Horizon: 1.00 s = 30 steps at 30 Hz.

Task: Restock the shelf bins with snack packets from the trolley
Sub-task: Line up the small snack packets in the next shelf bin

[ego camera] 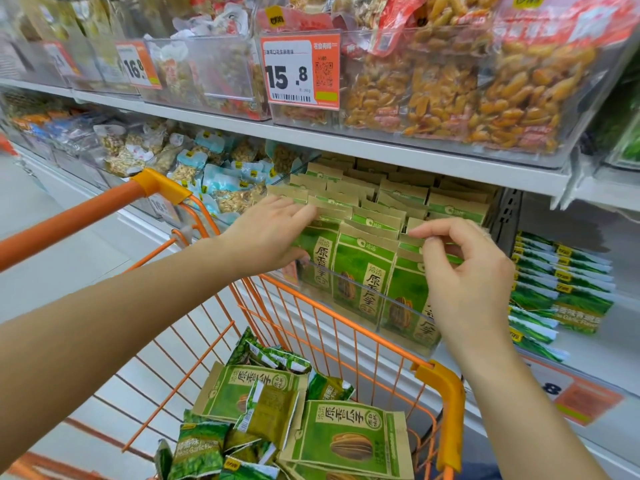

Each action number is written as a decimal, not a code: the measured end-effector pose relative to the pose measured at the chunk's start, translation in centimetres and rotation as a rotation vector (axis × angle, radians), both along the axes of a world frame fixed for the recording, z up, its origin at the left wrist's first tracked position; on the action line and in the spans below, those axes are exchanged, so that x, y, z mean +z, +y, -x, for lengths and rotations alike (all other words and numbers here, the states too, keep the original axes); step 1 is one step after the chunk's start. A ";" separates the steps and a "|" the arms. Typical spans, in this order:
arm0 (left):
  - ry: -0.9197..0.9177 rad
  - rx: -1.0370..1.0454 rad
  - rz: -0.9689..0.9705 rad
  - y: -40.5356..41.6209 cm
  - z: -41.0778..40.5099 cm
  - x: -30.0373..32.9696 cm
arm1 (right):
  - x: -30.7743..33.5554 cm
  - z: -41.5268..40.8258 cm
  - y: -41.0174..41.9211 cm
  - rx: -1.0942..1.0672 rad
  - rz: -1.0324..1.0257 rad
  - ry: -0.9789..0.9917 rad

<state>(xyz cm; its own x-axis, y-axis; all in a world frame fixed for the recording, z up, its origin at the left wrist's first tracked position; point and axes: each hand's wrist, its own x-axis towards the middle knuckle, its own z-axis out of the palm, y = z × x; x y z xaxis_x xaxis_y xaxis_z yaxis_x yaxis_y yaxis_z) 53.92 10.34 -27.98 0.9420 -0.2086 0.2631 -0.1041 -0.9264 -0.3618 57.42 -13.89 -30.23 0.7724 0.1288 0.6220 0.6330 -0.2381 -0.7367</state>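
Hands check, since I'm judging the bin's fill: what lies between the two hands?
In the head view, upright green seed packets in the clear bin fill the stretch between left hand and right hand.

Green-and-tan packets [362,278], orange trolley [332,327]

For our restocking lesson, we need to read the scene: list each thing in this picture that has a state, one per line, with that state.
Left hand: grips the leftmost front packet in the bin.
Right hand: pinches a packet top.
Green packets: upright, packed in rows.
Clear bin: nearly full.
Trolley: partly loaded, packets lying loose.
Price tag: reads 15.8.
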 end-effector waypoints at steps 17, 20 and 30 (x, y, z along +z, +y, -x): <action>0.246 0.081 -0.097 -0.8 -3.2 2.5 | 0.0 -0.1 -0.1 -0.009 0.042 -0.005; 0.163 0.037 -0.090 -0.4 -3.6 2.3 | 0.0 -0.3 -0.1 -0.006 0.032 -0.021; -0.166 -0.052 0.481 -2.9 7.0 -1.3 | -1.8 3.7 1.7 0.332 0.564 -0.319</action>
